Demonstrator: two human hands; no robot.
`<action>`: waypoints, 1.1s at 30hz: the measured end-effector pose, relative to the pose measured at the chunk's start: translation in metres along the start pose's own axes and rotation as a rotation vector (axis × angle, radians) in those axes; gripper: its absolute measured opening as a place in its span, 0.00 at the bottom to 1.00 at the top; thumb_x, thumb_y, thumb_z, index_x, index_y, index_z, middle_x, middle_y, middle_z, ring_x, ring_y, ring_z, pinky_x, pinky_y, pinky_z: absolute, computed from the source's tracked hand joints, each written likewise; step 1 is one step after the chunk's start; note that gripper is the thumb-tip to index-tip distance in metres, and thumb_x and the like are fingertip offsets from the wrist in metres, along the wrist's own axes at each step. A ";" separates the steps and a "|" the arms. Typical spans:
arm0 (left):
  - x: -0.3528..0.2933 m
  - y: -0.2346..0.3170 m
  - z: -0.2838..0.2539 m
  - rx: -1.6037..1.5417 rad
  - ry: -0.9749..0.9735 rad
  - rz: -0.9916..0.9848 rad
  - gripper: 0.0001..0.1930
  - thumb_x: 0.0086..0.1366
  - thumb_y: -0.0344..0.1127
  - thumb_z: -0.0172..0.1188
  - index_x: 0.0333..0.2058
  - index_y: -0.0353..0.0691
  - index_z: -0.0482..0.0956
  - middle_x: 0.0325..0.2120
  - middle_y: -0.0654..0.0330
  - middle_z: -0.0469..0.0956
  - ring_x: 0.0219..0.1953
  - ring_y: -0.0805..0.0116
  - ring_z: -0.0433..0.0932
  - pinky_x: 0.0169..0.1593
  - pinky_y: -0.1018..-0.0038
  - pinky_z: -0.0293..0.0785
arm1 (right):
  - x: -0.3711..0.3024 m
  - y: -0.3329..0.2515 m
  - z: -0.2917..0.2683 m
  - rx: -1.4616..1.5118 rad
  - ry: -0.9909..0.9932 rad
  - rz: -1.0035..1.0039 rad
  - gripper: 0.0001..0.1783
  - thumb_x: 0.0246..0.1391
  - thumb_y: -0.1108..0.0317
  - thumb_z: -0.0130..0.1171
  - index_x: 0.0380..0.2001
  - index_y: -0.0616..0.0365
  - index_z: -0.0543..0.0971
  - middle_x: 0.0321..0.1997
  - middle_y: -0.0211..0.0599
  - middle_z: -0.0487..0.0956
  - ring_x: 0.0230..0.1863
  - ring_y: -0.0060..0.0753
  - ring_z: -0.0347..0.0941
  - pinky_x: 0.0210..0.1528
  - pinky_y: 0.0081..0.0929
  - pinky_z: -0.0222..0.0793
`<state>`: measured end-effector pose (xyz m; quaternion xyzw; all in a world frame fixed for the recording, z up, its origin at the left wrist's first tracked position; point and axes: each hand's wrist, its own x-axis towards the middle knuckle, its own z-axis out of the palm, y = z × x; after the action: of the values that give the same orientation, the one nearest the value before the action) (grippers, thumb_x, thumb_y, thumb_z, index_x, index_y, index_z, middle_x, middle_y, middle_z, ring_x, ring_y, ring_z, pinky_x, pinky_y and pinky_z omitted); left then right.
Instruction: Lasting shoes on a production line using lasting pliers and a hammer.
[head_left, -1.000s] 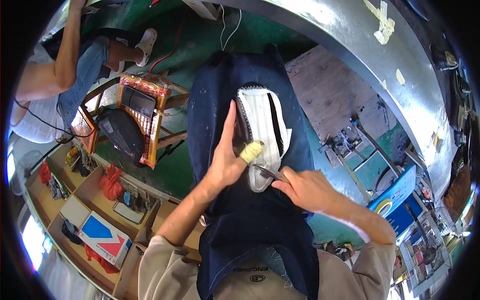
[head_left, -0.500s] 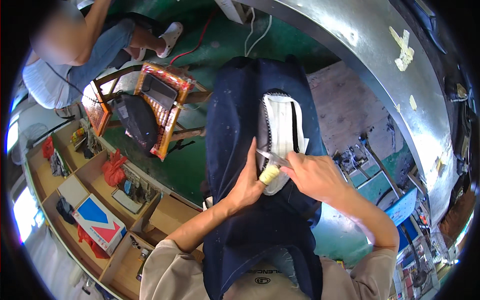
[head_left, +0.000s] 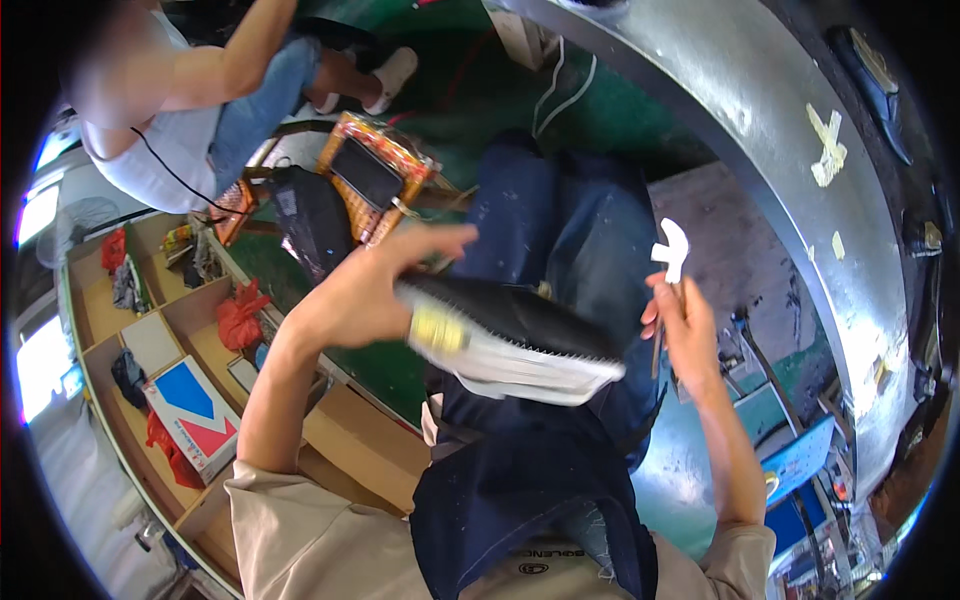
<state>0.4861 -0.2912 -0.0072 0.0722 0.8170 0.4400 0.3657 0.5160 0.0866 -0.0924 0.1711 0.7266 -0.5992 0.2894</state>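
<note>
In my left hand [head_left: 355,295] is a shoe [head_left: 530,330], lying sideways above my lap. Its black upper faces away from me, and its pale underside, edged with a jagged seam, is turned toward me. A yellow wrap [head_left: 438,330] covers one digit of that hand, pressed to the shoe's end, while other fingers reach out past it. To the right, my right hand [head_left: 685,330] grips a hammer [head_left: 673,255] with its bright curved head up, apart from the shoe. A thin dark rod shows below the fingers; whether it is the handle I cannot tell.
A dark blue apron [head_left: 530,490] covers my lap. Far left, a stool [head_left: 375,190] bears a phone and a black bag, near a seated person [head_left: 160,120]. Left stands a compartmented wooden tray [head_left: 190,310] with a box and red bags. A metal-edged bench [head_left: 780,120] curves along the right.
The shoe has lifted off my lap and turned sideways, carried left by my left hand. My right hand has moved away to the right, and a hammer now shows in it.
</note>
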 end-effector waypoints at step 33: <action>0.079 -0.034 0.175 -0.965 0.201 0.088 0.28 0.83 0.41 0.39 0.77 0.43 0.52 0.75 0.58 0.56 0.75 0.66 0.55 0.76 0.70 0.49 | -0.038 -0.062 0.017 -1.036 -0.268 -0.536 0.09 0.68 0.67 0.56 0.37 0.62 0.72 0.30 0.50 0.82 0.32 0.51 0.83 0.32 0.43 0.77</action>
<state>0.5515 -0.1602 -0.1358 -0.1137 0.5474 0.7880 0.2578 0.5125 0.0605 -0.0224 -0.2585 0.8992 -0.2354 0.2630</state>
